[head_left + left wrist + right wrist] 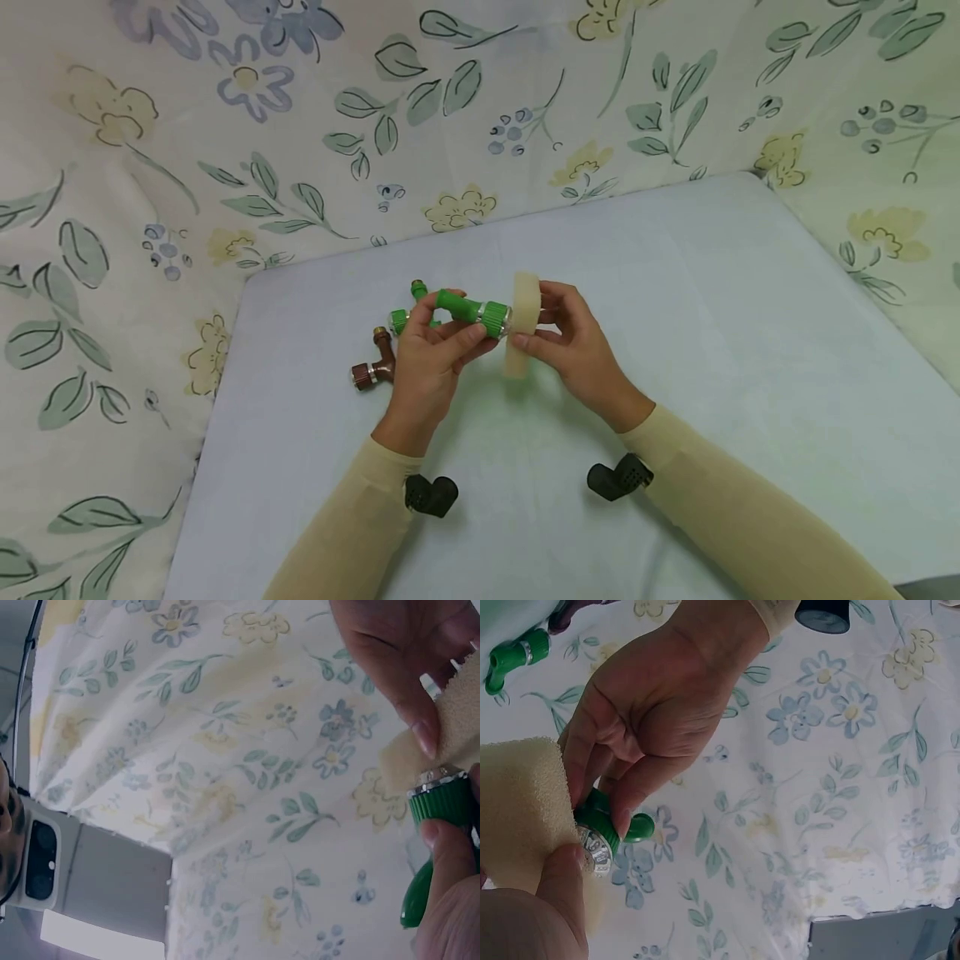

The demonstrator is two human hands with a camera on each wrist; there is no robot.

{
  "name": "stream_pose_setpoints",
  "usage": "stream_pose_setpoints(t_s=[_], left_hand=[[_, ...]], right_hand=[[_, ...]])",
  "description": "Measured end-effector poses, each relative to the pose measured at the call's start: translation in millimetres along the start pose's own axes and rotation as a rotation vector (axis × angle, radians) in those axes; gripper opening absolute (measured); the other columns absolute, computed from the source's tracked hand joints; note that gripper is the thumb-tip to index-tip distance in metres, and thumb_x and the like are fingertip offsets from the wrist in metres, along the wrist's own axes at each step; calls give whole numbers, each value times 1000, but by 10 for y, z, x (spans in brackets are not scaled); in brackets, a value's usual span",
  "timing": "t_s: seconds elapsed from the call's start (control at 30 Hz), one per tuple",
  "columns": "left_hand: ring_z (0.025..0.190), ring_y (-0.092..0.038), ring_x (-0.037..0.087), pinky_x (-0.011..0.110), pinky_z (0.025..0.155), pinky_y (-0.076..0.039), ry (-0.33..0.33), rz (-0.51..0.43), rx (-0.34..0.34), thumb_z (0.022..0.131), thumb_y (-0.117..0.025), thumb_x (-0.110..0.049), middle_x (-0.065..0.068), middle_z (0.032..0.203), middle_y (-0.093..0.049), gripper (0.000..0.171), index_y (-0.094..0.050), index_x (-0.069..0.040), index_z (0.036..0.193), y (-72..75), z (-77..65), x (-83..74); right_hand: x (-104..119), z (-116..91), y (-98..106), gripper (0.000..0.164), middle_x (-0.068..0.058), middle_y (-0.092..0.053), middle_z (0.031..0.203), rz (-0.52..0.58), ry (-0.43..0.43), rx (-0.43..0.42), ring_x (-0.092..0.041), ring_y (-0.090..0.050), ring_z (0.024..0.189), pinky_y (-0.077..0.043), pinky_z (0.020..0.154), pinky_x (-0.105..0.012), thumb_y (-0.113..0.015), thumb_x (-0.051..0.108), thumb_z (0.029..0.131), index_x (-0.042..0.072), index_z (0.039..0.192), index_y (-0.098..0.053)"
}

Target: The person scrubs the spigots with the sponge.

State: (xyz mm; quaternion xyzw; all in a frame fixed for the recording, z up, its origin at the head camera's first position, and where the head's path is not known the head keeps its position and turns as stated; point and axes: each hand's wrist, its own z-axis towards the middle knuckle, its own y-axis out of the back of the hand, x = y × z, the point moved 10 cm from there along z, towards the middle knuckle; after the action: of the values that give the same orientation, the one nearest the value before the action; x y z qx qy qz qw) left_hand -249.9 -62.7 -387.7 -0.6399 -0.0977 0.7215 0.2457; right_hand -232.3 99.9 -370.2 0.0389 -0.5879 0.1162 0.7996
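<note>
Over the white table, my left hand (pixel 429 362) pinches a green tap (pixel 459 307) with a ribbed collar and a shiny metal end. The metal end faces right, against a pale yellow sponge (pixel 527 300). My right hand (pixel 576 346) holds that sponge between thumb and fingers. In the left wrist view, the left thumb lies on the tap's ribbed green part (pixel 436 806), with the right thumb on the sponge just above. From the right wrist, the metal end (pixel 596 851) shows close beside the sponge (pixel 517 802).
Behind my left hand, another green tap (pixel 399 322) and a brown tap (pixel 386 363), both with brass-coloured threads, lie on the white table (pixel 712 333). A flowered curtain (pixel 480 108) hangs around the table's far and side edges. Black wrist cameras (pixel 431 495) sit on both sleeves.
</note>
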Motion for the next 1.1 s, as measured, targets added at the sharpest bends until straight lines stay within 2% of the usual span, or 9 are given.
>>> stream_pose_setpoints(t_s=[0.13, 0.33, 0.53, 0.67, 0.87, 0.97, 1.1], left_hand=[[102, -62, 36, 52, 82, -51, 1, 21, -17, 83, -71, 5, 24, 110, -62, 47, -51, -5, 125, 19, 6, 15], [100, -63, 34, 52, 83, -52, -11, 25, -81, 82, -73, 3, 25, 111, -61, 49, -51, -4, 126, 105, 35, 37], [96, -65, 31, 51, 83, -52, -31, 11, -114, 82, -72, 5, 25, 108, -61, 48, -51, -3, 125, 166, 59, 68], [96, -65, 31, 52, 84, -51, -39, 0, -108, 82, -71, 7, 25, 104, -62, 47, -51, -2, 124, 155, 61, 72], [102, -62, 35, 52, 83, -51, -2, 46, -57, 82, -72, 6, 26, 109, -61, 48, -51, -3, 124, 51, 15, 51], [103, -61, 37, 51, 83, -51, 6, 69, -18, 83, -71, 5, 27, 111, -60, 46, -51, -4, 124, -2, -12, 3], [103, -62, 38, 51, 84, -51, 25, 64, 11, 85, -68, 5, 25, 111, -61, 45, -51, -5, 125, -32, -20, -28]], right_hand=[[-10, -34, -38, 58, -13, -46, 127, 15, -9, 14, -36, -47, 108, -48, 91, -43, -67, -4, 87, 6, 136, -40], [-58, -69, -105, 63, -12, -44, 130, 37, 50, 39, -36, -46, 110, -45, 92, -52, -71, -7, 83, 9, 136, -41], [-112, -88, -152, 68, -5, -46, 129, -53, 100, 52, -27, -47, 110, -47, 92, -46, -77, 0, 79, 17, 135, -42], [-19, -82, -150, 69, -5, -47, 128, -100, 119, 37, -26, -47, 109, -46, 92, -46, -78, -2, 78, 14, 135, -42], [207, -47, -59, 66, -12, -45, 127, -107, 159, 15, -34, -47, 108, -46, 91, -49, -71, -13, 78, -1, 134, -39], [201, -19, -12, 66, -15, -44, 129, -67, 144, 25, -37, -47, 108, -47, 91, -50, -69, -15, 79, -2, 136, -37], [113, -8, -2, 63, -15, -45, 129, -2, 82, 41, -36, -47, 109, -47, 90, -52, -67, -12, 83, 2, 137, -39]])
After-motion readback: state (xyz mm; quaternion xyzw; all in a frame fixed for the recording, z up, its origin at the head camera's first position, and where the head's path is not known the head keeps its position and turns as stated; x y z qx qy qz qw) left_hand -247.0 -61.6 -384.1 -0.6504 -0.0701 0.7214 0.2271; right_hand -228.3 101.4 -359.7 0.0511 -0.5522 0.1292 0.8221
